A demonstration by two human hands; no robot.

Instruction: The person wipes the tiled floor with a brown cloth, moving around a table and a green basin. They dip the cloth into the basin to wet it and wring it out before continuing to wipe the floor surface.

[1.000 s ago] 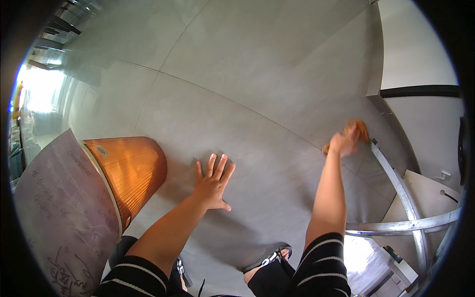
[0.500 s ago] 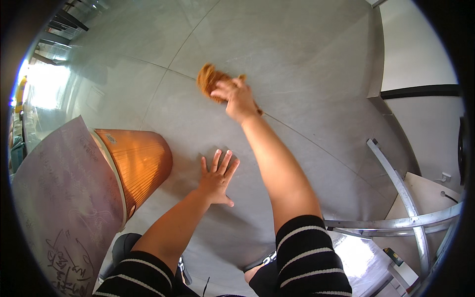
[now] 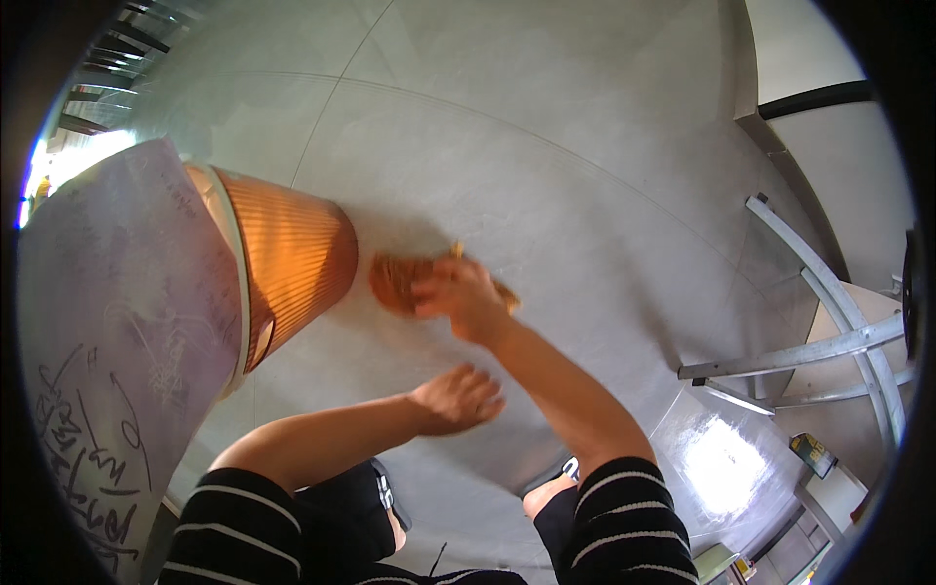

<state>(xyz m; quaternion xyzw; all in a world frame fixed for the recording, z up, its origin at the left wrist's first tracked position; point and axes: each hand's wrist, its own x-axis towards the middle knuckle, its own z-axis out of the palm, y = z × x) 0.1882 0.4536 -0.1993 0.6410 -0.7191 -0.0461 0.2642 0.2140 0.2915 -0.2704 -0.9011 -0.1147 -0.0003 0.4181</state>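
Observation:
My right hand is pressed over a bunched brown-orange cloth on the grey floor, with its fingers gripping the cloth. Part of the cloth sticks out on either side of that hand. Nearer to me, my left hand hangs just above or at the floor; its fingers are loosely bent, slightly blurred, and nothing shows in them. To the left of the cloth stands an orange ribbed bin with a pale rim.
A purple-grey board or sheet with dark scribbles covers the bin's left side. On the right are curved metal legs and a white cabinet. My feet are at the bottom; dark chair legs stand far left.
My right hand has pulled the cloth toward me and slightly left, closer to the bin. My left hand has shifted a little right and nearer, its spread fingers now bent. The view has shifted too.

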